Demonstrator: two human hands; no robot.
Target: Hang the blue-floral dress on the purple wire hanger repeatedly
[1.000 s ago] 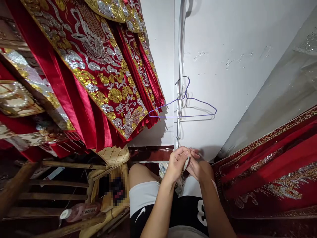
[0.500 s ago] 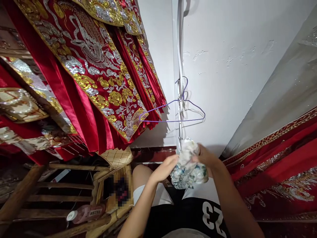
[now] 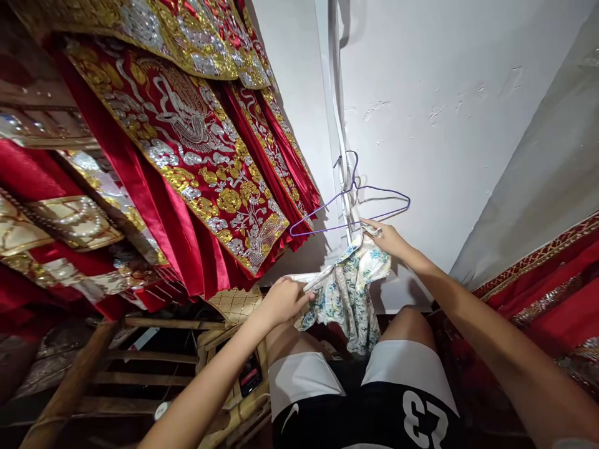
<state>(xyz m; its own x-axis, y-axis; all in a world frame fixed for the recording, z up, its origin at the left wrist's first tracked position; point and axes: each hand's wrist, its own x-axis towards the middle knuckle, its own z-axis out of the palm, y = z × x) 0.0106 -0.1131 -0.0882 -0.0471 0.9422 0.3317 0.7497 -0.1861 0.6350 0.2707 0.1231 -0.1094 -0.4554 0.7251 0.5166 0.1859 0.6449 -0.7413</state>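
A white garment with a blue and green floral print (image 3: 353,280) hangs stretched between my two hands, just below a purple wire hanger (image 3: 327,231). My left hand (image 3: 285,301) is closed on one end of its upper edge. Higher up, my right hand (image 3: 386,239) pinches the other end, close under the hanger's lower bar. I cannot tell whether the fingers of my right hand touch the hanger. The hanger hangs from a white strap (image 3: 336,106) on the wall and carries no cloth. The garment's lower part falls in loose folds between my knees.
Red costumes with gold and silver embroidery (image 3: 224,181) hang at the left. More red fabric (image 3: 552,287) lies at the right, beside the white wall (image 3: 449,125). A bamboo chair (image 3: 154,358) stands at the lower left, with a phone (image 3: 250,377) on bamboo beside my leg.
The bunched garment has been spread out and lifted. My hands have moved apart, the left to the left and the right up towards the hanger. The view has shifted slightly.
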